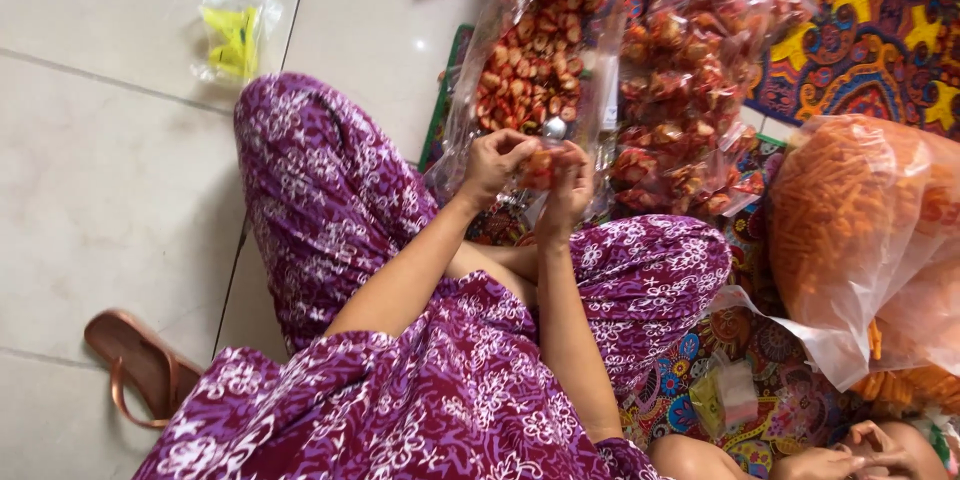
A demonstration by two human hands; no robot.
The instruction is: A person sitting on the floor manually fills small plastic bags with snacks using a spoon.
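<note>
Scene bright, even daylight, source not visible. Soft specular spot on floor tiles (415, 43). Glare streaks on clear snack bag (540, 50) and orange bag (850, 220). Shadows soft, faint under sandal (135, 360). Focus acceptable centre; hands (530, 165) slightly soft. Bottom-right corner blurred. Colours saturated, no clipping

The person wears a purple garment (420, 390) printed with white flowers (forearms left bare).
</note>
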